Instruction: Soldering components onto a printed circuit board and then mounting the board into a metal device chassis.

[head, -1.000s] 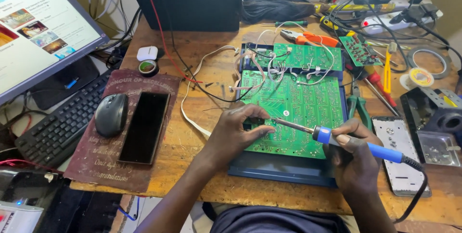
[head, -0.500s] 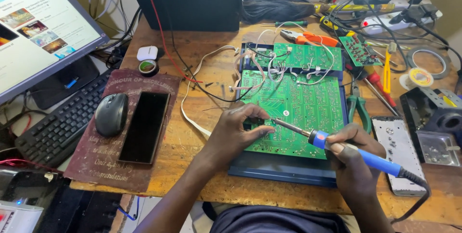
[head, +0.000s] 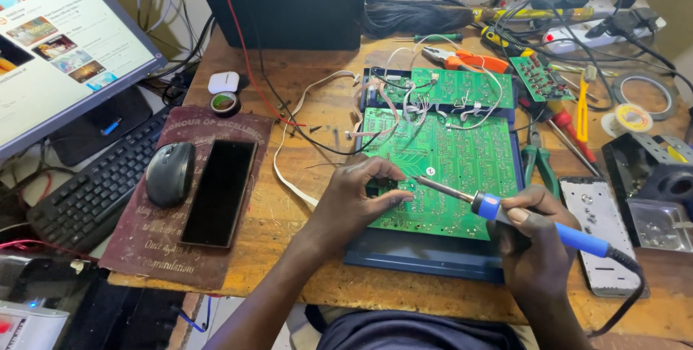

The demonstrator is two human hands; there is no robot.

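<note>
Gripping the iron [head: 538, 223] in my closed right hand [head: 538, 249], I am touching its tip to the board [head: 447, 169] lying on the blue tray [head: 426, 260]. My left hand [head: 357, 202] is pinching something tiny beside it; fingers [head: 397, 197] risk burning if the tip slips.

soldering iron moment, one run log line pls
left hand: fingertips on green circuit board | right hand: grips blue soldering iron | tip: on board
</note>
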